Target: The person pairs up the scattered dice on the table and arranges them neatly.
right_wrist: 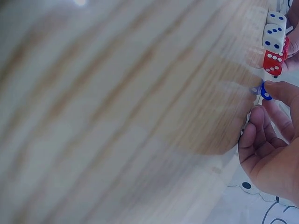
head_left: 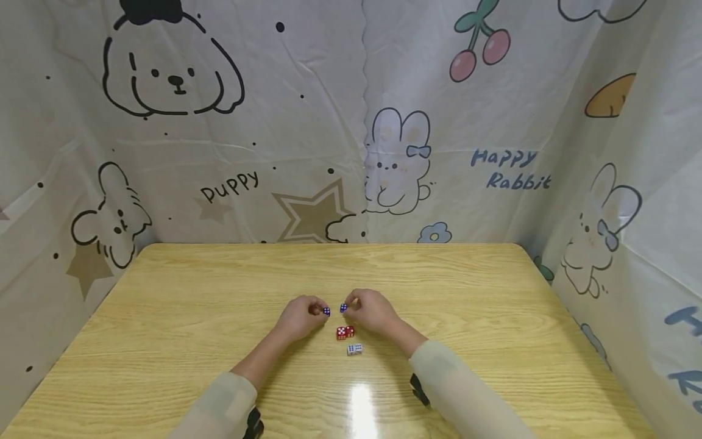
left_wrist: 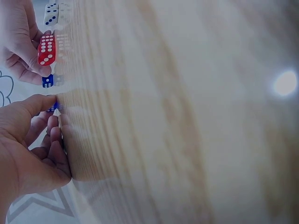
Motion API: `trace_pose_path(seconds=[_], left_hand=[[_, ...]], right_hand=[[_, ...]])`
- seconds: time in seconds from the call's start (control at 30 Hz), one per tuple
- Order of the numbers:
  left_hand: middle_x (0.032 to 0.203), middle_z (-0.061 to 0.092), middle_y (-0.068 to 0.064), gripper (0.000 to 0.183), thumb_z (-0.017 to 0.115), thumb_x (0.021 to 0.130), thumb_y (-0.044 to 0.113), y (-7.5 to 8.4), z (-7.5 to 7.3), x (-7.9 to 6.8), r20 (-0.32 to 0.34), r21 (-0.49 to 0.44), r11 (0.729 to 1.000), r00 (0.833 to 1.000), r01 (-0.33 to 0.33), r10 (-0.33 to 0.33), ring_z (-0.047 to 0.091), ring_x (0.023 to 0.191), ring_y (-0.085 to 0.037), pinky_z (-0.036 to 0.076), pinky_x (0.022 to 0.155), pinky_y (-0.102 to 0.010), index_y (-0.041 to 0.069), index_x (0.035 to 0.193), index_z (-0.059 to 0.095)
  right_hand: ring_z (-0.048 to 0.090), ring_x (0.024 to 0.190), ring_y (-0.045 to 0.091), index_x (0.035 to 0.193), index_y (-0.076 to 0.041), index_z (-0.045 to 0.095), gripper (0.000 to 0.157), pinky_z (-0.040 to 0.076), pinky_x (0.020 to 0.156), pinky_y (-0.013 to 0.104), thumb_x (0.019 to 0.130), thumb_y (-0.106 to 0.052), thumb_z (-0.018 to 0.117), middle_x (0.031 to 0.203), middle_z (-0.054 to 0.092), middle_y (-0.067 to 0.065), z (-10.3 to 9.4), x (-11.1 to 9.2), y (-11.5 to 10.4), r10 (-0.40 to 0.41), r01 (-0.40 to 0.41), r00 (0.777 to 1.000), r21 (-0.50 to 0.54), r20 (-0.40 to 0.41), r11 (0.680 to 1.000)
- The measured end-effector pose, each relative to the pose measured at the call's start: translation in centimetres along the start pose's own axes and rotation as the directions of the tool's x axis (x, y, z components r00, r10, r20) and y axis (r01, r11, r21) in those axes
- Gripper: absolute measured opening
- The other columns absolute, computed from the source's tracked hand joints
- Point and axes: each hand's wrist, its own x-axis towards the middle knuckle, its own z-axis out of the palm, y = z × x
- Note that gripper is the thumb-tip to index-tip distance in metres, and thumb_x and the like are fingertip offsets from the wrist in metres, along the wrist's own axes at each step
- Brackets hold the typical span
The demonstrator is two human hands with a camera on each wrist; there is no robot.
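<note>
Between thumb and fingertips my left hand pinches a blue die with white dots, low at the table. Just across a small gap, my right hand pinches a second blue die. Nearer to me two red dice sit side by side, touching. Closer still lie two white dice with blue dots, also side by side. In the left wrist view the thumb and fingers partly cover the left hand's die; in the right wrist view the thumb covers part of the other.
All the dice are on a light wood-grain table. A printed cloth with cartoon animals hangs behind it and along both sides. A bright light reflection falls on the table's near part.
</note>
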Motion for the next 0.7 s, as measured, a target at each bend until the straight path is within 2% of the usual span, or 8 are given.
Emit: trace_pose_path(seconds=[0.17,0.7], left_hand=[[0.086,0.058,-0.003,0.013,0.068,0.083,0.014,0.08,-0.03,-0.04,0.004,-0.003,1.0,1.0,0.006,-0.006,0.051,0.08,-0.014,0.042,0.071,-0.028,0.009,0.095,0.068],[0.085,0.059,-0.002,0.012,0.068,0.083,0.014,0.06,-0.09,-0.01,0.002,-0.012,1.0,1.0,0.008,-0.008,0.052,0.08,-0.014,0.042,0.071,-0.029,0.01,0.094,0.068]], right_hand=[[0.049,0.06,0.009,0.098,-0.01,0.065,0.018,0.04,0.054,0.024,0.086,-0.023,0.065,0.073,0.057,-0.002,0.02,0.04,-0.02,0.014,-0.014,1.0,0.0,0.007,1.0],[0.046,0.056,0.008,0.098,-0.009,0.066,0.018,0.037,0.05,0.022,0.086,-0.022,0.066,0.069,0.055,-0.003,-0.14,0.17,-0.31,-0.015,0.015,1.0,-0.008,0.01,1.0]])
